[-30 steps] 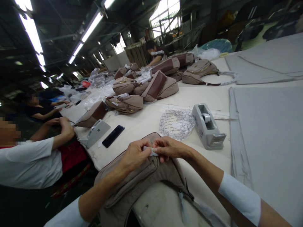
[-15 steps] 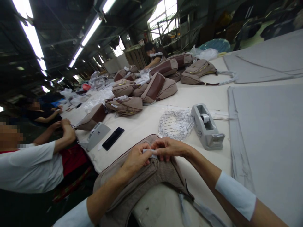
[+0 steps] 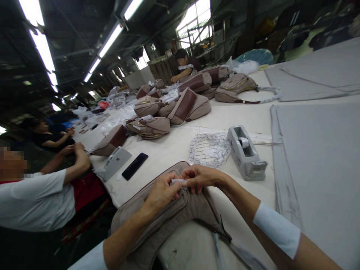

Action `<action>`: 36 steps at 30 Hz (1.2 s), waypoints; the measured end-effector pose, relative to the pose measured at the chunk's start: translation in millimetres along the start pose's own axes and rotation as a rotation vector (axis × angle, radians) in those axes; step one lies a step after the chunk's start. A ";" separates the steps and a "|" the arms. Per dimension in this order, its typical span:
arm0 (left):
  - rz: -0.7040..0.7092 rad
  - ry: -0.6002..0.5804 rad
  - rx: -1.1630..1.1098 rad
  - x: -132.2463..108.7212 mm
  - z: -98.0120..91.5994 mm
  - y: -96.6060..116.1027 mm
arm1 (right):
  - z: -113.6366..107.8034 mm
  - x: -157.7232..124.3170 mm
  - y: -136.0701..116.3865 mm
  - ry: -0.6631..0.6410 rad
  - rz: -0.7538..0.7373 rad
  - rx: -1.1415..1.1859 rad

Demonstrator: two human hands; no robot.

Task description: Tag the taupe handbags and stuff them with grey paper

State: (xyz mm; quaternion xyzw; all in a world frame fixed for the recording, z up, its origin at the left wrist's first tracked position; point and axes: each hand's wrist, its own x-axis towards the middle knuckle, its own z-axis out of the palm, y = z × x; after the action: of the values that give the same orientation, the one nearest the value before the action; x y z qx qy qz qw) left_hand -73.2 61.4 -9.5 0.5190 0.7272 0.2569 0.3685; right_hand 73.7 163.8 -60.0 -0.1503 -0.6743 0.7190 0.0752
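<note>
A taupe fabric bag [image 3: 171, 210] with dark piping lies at the near edge of the table, its strap running down to the right. On top of it is a small white wrapping [image 3: 177, 182], pinched from both sides. My left hand [image 3: 163, 191] grips its left end between thumb and fingers. From the right, my right hand [image 3: 199, 177] pinches the other end, fingers curled and nearly touching the left ones. What lies under the wrapping is hidden.
Right of the bag stands a grey tape dispenser [image 3: 246, 153] beside crumpled clear plastic [image 3: 209, 149]. A black phone [image 3: 135, 166] and second dispenser [image 3: 116, 163] lie left. More bags [image 3: 188, 107] are piled behind. A person in white [image 3: 36, 198] sits at left; others are farther off.
Both hands keep their pinch on the wrapping, with only slight finger shifts. The right forearm has moved slightly left. The far person's head and arm have shifted.
</note>
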 end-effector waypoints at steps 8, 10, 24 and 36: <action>-0.107 -0.034 -0.189 -5.9 0.1 -1.7 | 5.5 0.4 1.9 0.106 0.000 0.005; -0.124 0.025 -0.261 -7.5 3.5 -4.4 | 9.4 0.3 3.0 0.145 -0.032 -0.039; 0.055 0.070 -0.313 -8.6 17.5 -26.0 | 28.9 -14.9 27.7 0.510 -0.579 -0.665; -0.042 0.018 -0.479 -6.8 24.4 -24.0 | 30.3 -25.8 37.8 0.483 -0.726 -1.105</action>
State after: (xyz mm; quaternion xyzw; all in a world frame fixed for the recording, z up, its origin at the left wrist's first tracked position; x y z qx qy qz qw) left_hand -65.9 46.9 -40.4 0.3991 0.6595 0.4190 0.4798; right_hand 92.1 124.2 -93.1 -0.0875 -0.9129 0.1471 0.3705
